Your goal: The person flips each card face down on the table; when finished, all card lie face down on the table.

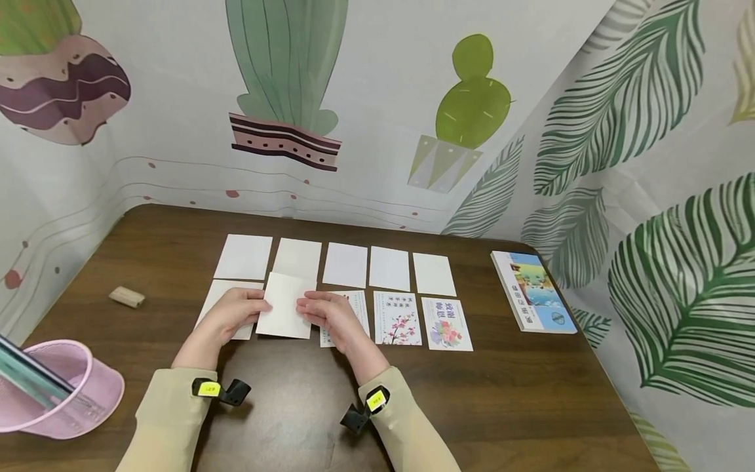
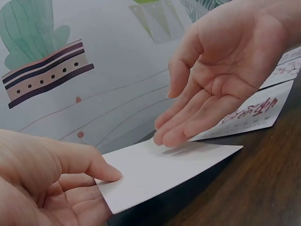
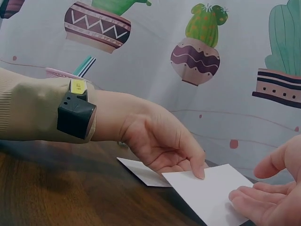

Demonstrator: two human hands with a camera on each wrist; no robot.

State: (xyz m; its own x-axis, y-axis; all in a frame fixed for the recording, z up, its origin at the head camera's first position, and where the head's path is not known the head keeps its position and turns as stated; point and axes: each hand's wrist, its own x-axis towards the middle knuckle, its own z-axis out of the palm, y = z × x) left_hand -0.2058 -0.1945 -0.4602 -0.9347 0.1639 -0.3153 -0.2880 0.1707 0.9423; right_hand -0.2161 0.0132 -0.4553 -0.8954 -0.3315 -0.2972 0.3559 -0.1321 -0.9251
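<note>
The left hand [image 1: 230, 313] pinches the blank white card [image 1: 285, 305] at its left edge, thumb on top and fingers beneath, holding it just above the wooden table [image 1: 307, 406]. The right hand [image 1: 327, 311] supports the opposite edge on nearly straight fingers, gripping nothing. With so light a hold, the card could slide off those flat fingers, tip, and knock the lettered card [image 1: 356, 308] beside it, or disturb the row of blank cards [image 1: 345, 265] beyond.

Paper cards on dark wood.
Blank card [image 1: 284, 305]: matt white paper, smooth. Table [image 1: 501, 393]: dark wood grain, slight sheen. Basket [image 1: 71, 393]: pink plastic mesh. Booklet [image 1: 533, 292]: glossy printed cover. Backdrop [image 1: 377, 98]: printed cloth, creased.
</note>
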